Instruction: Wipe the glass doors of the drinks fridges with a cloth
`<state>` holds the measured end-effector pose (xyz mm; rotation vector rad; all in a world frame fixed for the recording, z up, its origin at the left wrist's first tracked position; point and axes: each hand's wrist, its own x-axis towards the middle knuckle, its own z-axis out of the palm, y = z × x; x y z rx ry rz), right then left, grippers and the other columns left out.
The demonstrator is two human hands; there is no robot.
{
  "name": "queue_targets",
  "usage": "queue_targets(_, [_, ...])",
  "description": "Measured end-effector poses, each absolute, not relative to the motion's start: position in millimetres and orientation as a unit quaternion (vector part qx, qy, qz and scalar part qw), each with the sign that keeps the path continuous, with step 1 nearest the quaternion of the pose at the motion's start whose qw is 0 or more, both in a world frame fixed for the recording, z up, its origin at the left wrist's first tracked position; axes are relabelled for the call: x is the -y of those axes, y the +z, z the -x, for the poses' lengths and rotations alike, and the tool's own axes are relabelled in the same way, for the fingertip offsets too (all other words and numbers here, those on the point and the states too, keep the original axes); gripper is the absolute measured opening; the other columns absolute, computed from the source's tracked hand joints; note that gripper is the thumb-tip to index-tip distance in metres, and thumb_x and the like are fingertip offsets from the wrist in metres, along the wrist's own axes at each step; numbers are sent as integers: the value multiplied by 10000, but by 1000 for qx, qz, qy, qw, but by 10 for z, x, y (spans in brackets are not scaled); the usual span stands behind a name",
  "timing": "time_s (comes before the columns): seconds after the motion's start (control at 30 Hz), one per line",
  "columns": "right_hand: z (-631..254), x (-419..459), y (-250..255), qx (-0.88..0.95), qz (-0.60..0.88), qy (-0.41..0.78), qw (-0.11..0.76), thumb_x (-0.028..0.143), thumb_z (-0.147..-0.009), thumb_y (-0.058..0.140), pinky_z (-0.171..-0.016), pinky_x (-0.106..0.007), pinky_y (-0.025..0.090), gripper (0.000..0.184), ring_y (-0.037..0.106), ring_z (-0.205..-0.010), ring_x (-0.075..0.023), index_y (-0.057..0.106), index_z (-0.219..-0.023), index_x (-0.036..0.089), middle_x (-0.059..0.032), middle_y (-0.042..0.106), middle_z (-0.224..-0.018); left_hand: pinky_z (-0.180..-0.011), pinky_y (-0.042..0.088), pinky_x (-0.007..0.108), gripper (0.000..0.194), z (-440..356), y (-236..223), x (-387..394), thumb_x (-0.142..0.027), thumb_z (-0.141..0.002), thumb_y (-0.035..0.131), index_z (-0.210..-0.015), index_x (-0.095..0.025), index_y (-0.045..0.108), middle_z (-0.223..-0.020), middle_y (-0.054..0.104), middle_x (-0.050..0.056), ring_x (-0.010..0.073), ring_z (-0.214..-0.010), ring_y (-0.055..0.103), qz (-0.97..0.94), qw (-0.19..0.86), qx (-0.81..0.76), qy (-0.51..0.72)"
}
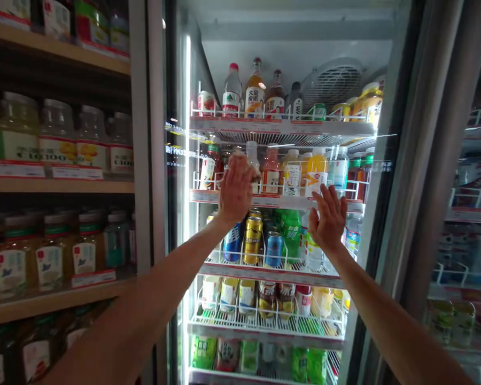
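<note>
While left fingers (239, 170) cover cloth (257, 173), right fingers (332, 200) spread.

Bottles (270, 171) stand above cans (253, 238) in the fridge (272, 32), seemingly behind glass.

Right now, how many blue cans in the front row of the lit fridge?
2. The left blue can is beside the gold can, the right blue can on its other side, all on the third shelf down. More may be hidden behind.

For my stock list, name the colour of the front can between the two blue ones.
The can is mostly gold, head view.
</note>
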<state>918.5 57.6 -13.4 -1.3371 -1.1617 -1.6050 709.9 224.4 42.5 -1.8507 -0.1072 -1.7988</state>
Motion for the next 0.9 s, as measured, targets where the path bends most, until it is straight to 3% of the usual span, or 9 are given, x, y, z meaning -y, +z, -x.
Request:
queue_targets(0.17, [-8743,-703,-53,504,449,-607,420,195,-859,367,-1090,-511,255,540,270,-1362,-221,269,-1381,289,-60,354,-1441,-1101,315,471,597,-7435,41,-1851,-160,-890,323,-1437,-221,93,-1455,316,68,210,-1388,137,745,269,-17,-610])
queue_targets(0.3, [-8119,-1078,55,585,430,-513,458,193,-879,280,-1094,-423,323,583,257,-1366,-169,107,-1433,249,-62,320,-1451,-1116,300,409,631,-7258,43,-1924,-214,-898,298,-1440,-176,-22,-1503,181,89,178,-1391,128,757,203,-6,-621])
queue_targets(0.43, [-7765,-1450,160,548,508,-494,445,302,-892,324,-1123,-483,236,532,120,-1402,-224,241,-1405,188,-78,266,-1481,-1165,118,467,758,-6743,-62,-2378,-403,-818,480,-1441,-243,80,-1515,115,27,219,-1395,119,761,211,11,-614])
queue_targets(0.5, [-7704,-1557,214,542,538,-506,401,361,-887,355,-1125,-504,202,511,66,-1407,-254,324,-1370,197,-59,238,-1496,-1175,59,450,704,-6568,-149,-2589,-372,-829,465,-1432,-311,106,-1511,105,-33,201,-1394,120,715,188,79,-668])
queue_targets(0.6, [-7856,-1517,322,564,532,-552,309,367,-889,363,-1134,-481,177,468,83,-1406,-251,390,-1332,217,-25,251,-1494,-1184,36,405,675,-6502,-238,-2721,-378,-841,428,-1431,-336,103,-1504,94,-70,210,-1388,140,691,187,150,-682])
queue_targets(0.67, [-8215,-1287,416,536,528,-590,293,328,-889,369,-1124,-502,177,447,140,-1396,-246,393,-1329,255,-12,284,-1479,-1186,51,389,676,-6528,-258,-2707,-400,-842,413,-1432,-342,88,-1502,81,-85,235,-1382,157,696,194,168,-671])
queue_targets(0.73, [-8762,-914,528,437,551,-617,352,297,-875,389,-1086,-569,194,445,191,-1379,-277,406,-1320,284,-30,307,-1464,-1181,87,421,684,-6555,-259,-2667,-412,-840,405,-1431,-349,65,-1503,71,-82,257,-1375,174,699,198,175,-664])
queue_targets(0.9, [-9712,-285,758,219,567,-602,518,255,-849,334,-1014,-640,252,479,278,-1317,-348,446,-1292,113,-185,300,-1429,-1115,205,536,673,-6559,-247,-2606,-388,-864,395,-1442,-193,110,-1498,154,99,287,-1373,189,690,249,199,-651])
